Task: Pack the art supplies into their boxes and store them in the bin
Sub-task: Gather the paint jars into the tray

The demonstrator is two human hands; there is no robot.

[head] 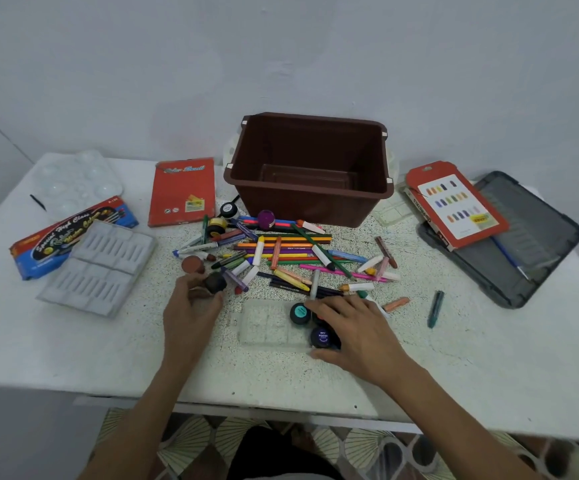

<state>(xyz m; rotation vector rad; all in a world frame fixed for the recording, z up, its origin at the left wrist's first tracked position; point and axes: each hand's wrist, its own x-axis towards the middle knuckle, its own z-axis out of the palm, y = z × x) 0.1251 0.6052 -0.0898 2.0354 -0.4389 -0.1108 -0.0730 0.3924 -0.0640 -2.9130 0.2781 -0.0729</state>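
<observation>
Bench (419, 358), white, with a speckled centre, listed front to back. Right hand (357, 336): laid across the right end of a clear moulded tray (267, 323), fingers spread over it and thumb at its near edge, grip slack and closed round nothing. In that end of the tray: a blue-lidded paint pot (321, 337) and a teal-lidded paint pot (300, 313), both partly covered by the fingers. Left hand (191, 306): left of the tray, grip pinched on a dark paint pot (216, 282), with a brown-lidded pot (192, 265) just behind. Stray teal crayon (435, 308), lying apart to the right. Mid-bench: a loose heap of crayons and pencils (291, 254), with a purple pot (266, 218) at its far edge. Left side: a grey moulded insert (101, 265) overlapping a blue water colour box (69, 233), and beyond them a clear mixing palette (76, 178). Red pencil box (182, 192), lying flat left of the bin. Brown bin (310, 168), upright at the back centre, open. Right side: an orange crayon box (454, 206) lying on a grey lid (530, 244).
</observation>
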